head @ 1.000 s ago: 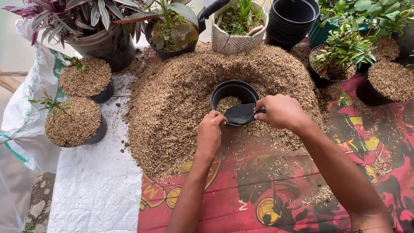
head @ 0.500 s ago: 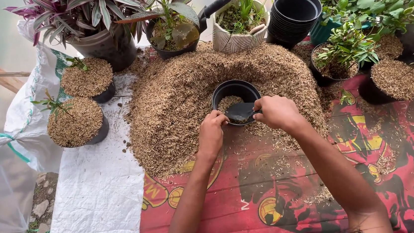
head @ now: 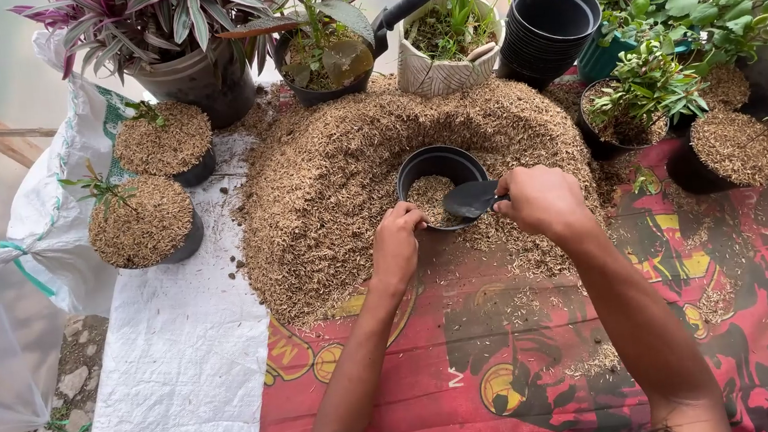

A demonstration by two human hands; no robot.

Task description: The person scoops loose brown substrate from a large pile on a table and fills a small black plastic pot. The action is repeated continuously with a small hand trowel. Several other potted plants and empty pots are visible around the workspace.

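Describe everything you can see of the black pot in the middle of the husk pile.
The black pot is round, looks like thin plastic, and stands upright, sunk in the husk pile. It is partly filled with husks. The left hand grips its near rim; the scoop in the right hand lies over its right edge.

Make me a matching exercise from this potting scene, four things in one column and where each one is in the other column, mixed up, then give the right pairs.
Things:
1. left hand
2. right hand
3. stack of empty black pots
4. two husk-filled pots with seedlings

Places:
A. on the white sack at the left
B. gripping the small dark scoop over the pot
C. at the back, beside the white patterned planter
D. on the near rim of the black pot set in the husk pile

Pairs: 1-D, 2-B, 3-C, 4-A
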